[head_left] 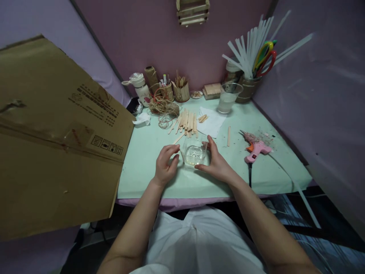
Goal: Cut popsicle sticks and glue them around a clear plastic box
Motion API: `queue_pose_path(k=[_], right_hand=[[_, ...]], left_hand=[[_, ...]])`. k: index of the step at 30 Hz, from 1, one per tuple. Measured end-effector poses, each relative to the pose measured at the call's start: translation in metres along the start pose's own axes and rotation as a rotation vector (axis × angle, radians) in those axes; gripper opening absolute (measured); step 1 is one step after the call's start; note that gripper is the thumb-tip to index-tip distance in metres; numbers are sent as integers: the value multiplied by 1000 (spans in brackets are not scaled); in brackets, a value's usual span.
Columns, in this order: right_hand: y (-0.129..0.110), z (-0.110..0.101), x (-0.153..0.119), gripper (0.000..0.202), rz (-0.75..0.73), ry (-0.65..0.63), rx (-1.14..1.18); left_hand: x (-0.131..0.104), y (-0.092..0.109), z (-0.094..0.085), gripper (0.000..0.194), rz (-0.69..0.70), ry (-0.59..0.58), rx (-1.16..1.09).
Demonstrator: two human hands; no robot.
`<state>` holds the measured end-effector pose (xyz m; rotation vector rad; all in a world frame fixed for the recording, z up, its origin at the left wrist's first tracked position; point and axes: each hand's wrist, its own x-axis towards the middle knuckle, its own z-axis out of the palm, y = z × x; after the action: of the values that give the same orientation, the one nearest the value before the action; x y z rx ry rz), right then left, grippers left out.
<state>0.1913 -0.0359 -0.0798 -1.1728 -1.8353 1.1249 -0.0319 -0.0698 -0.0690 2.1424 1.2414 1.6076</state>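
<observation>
A clear, square-sided plastic container (194, 155) sits near the middle front of the table. My right hand (215, 160) grips its right side, thumb at the near edge and fingers at the far side. Just left of it, my left hand (167, 163) has bent fingers with a gap between them and the thumb; I see nothing held there. A thin wooden strip (183, 155) stands along the container's left side. Beyond the container lies a pile of wooden craft sticks (186, 121), and a single craft stick (229, 136) is to the right.
A pink glue gun (256, 148) lies at right with its cord. Behind are tangled twine (162, 104), a bottle (141, 89), a cup of cloudy liquid (226, 102) and a pot (247, 89) with scissors and white strips. A large cardboard sheet (65, 152) stands left.
</observation>
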Motion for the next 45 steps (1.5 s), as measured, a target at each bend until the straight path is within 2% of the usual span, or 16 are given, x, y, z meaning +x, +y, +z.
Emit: queue_pose_path(k=[3,7,14,21,29,34,37,39,43,45], right_hand=[[1,0,0,120,-1,0,5],[1,0,-1,120,-12,3,2],[0,0,0,119,-17,2,-8],[1,1,0,118,-15,4,-3],[4,0,1,107,-51,4,-62],[7,2,0,111,-54,-8,-64],[3,2,-2,112,-90,37,-96],[-7,0,-6,103,-156,116,-149],[-40,-5,-15,59,-374,312,-321],[-56,-3,-16,45,-419,352,-420]], left_hand=[[-1,2,1,43,87,-54,73],[-4,1,1,48,110,-57,63],[-8,-3,3,42,73,-47,51],[-12,-5,5,48,47,-57,-6],[-10,-3,6,50,57,-64,-6],[-9,1,6,50,41,-69,-6],[-10,1,6,52,32,-69,-14],[-10,1,6,54,36,-70,-12],[-10,-1,6,56,59,-59,-2],[-9,-2,5,56,70,-53,11]])
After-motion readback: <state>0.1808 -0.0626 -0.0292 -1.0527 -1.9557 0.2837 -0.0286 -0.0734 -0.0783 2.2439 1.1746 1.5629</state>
